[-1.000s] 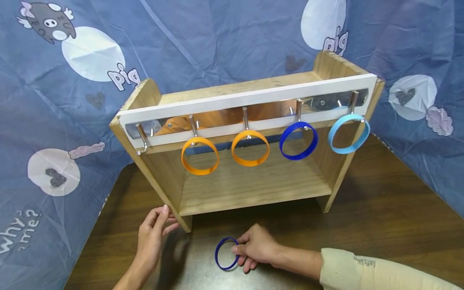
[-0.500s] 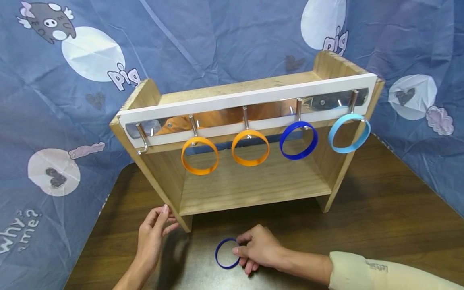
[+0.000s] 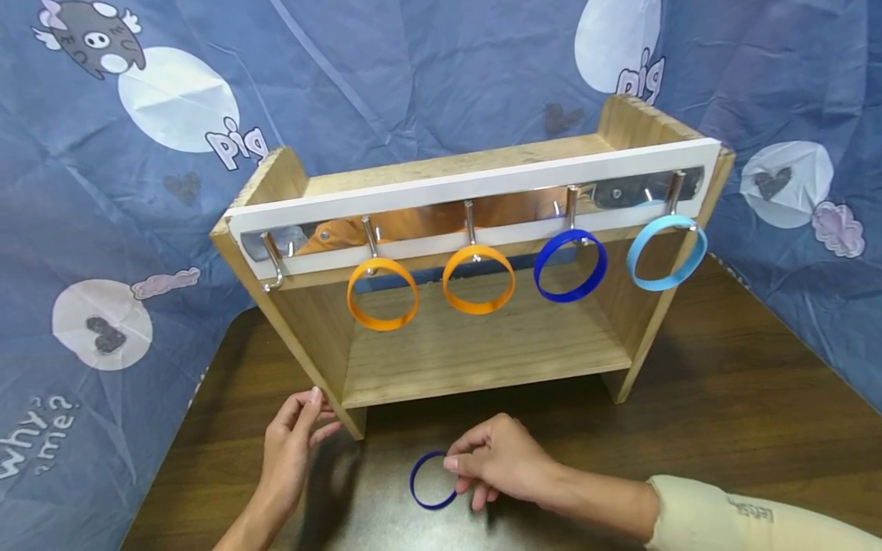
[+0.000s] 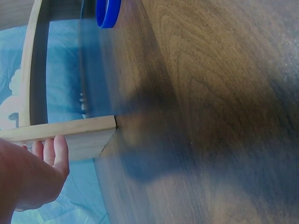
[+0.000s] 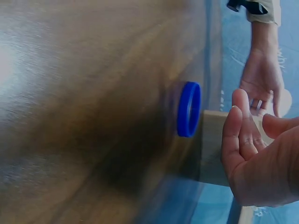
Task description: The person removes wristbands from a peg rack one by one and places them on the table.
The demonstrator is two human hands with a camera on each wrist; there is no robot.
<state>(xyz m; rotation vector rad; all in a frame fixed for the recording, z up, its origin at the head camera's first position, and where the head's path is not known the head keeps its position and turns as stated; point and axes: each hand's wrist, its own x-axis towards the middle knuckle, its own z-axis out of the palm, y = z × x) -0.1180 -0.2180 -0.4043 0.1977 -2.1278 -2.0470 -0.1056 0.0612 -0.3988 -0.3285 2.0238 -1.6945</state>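
A dark blue ring [image 3: 432,480] lies flat on the table in front of the wooden shelf. My right hand [image 3: 506,463] is over its right side in the head view. In the right wrist view, the thumb and fingers stand apart, with the blue ring [image 5: 189,109] on the table away from them. My left hand [image 3: 292,444] touches the lower left side panel with its fingers; the left wrist view shows those fingers [image 4: 60,151] fairly straight against the panel. Along the wooden shelf's [image 3: 496,344] front, metal hooks carry two orange rings [image 3: 382,324], a blue ring [image 3: 570,294] and a light blue ring [image 3: 666,285].
The leftmost hook [image 3: 274,264] on the white rail [image 3: 482,182] carries no ring. The shelf stands on a dark brown wooden table [image 3: 744,398]. Behind it hangs a blue printed cloth [image 3: 441,69], also on both sides.
My right hand has lifted slightly and shifted to the right, its sleeve moving right too. The blue ring on the table and my left hand stay nearly where they were.
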